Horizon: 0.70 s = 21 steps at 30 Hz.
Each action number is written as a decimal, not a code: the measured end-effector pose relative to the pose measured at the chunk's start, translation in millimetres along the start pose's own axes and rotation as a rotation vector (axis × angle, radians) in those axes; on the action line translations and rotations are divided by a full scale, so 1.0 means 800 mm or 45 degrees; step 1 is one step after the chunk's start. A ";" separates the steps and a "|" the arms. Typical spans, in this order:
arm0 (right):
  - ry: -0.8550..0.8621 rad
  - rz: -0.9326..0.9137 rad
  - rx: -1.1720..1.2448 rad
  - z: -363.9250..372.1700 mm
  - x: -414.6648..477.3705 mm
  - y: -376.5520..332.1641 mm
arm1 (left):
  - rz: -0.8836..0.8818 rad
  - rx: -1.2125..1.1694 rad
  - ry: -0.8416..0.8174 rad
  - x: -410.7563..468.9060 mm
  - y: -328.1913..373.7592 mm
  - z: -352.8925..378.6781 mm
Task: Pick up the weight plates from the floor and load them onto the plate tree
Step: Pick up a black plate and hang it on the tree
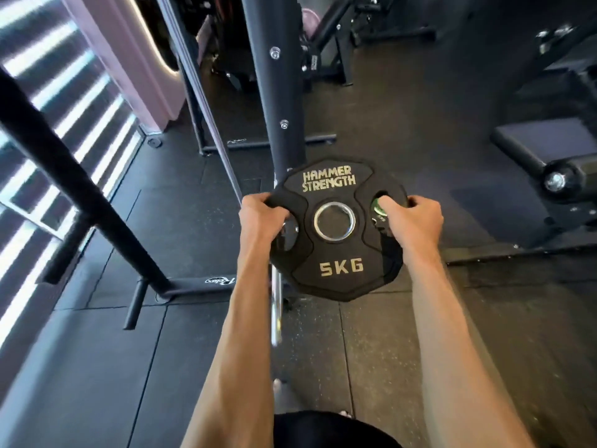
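A black 5 kg weight plate marked "Hammer Strength", with a chrome centre hole, is held flat in front of me above the floor. My left hand grips its left edge, fingers curled into the left handle opening. On the opposite edge my right hand grips with the thumb in the right handle opening. Just behind the plate rises the plate tree's black upright post. A chrome peg shows below the plate, partly hidden by the plate and my left forearm.
A slanted black rack frame with a floor foot stands to the left. A padded bench roller sits at the right. Black rubber floor tiles lie around the post. More gym machines fill the background.
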State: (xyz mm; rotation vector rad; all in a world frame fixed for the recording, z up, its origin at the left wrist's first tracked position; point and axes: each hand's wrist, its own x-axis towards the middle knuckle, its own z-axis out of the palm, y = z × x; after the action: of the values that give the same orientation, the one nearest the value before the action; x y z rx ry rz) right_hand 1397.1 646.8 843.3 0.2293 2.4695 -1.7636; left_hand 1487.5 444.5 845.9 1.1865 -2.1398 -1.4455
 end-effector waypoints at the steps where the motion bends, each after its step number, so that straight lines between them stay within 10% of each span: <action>1: -0.023 -0.036 0.009 0.009 -0.015 -0.009 | 0.019 -0.013 0.032 -0.007 -0.002 -0.022; 21: -0.268 -0.549 0.443 0.263 -0.294 -0.241 | 0.425 -0.168 0.726 -0.042 -0.001 -0.483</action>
State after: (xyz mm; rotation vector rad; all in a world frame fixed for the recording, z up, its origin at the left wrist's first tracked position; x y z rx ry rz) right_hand 1592.6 371.1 994.0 -0.4785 2.1645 -2.2403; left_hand 1754.8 228.3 1025.7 0.9822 -1.7144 -0.9439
